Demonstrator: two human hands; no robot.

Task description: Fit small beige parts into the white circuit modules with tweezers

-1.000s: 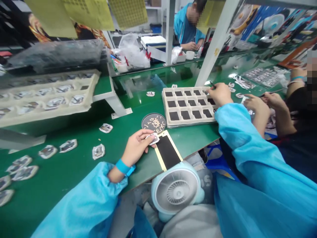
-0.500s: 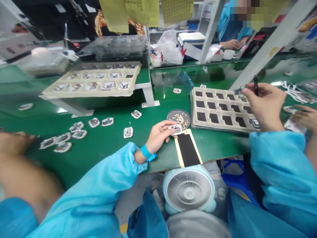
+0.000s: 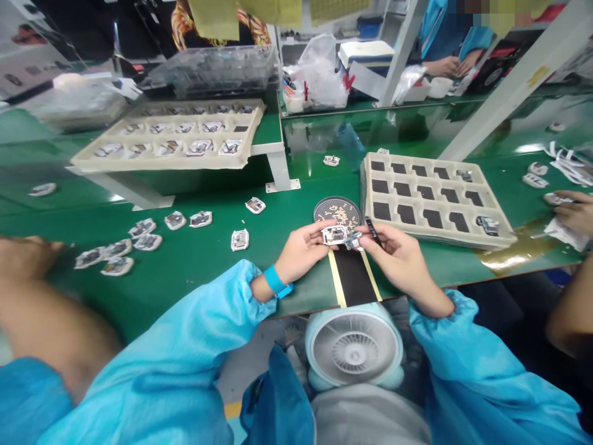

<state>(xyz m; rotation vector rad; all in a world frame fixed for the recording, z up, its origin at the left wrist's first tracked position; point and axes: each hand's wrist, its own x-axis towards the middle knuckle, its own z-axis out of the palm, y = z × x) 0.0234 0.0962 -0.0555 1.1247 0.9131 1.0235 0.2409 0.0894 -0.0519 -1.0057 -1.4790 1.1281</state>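
My left hand [image 3: 303,250] is closed on a small white-framed device housing [image 3: 334,234], held above the table's front part. Fingers of my right hand [image 3: 393,253] pinch a small circuit board [image 3: 353,240] right beside that housing; whether the two touch, I cannot tell. A black pen-like tool [image 3: 372,231] also sits in my right hand, sticking up between thumb and fingers. Below both hands lies a black mat [image 3: 354,278] with yellow tape edges. Just behind them stands a round dark dish [image 3: 324,207] of tiny pale pieces.
To the right is a beige compartment tray [image 3: 435,232] with a few boards. Several white housings [image 3: 118,266] lie on the left. A filled tray [image 3: 162,164] rests on a raised stand. Co-workers' hands [image 3: 574,213] show at both sides. A fan [image 3: 354,349] stands below the table edge.
My right hand has come left from above the compartment tray to my left hand, bringing the circuit board and the black tool. My left hand keeps hold of the housing, turned slightly.
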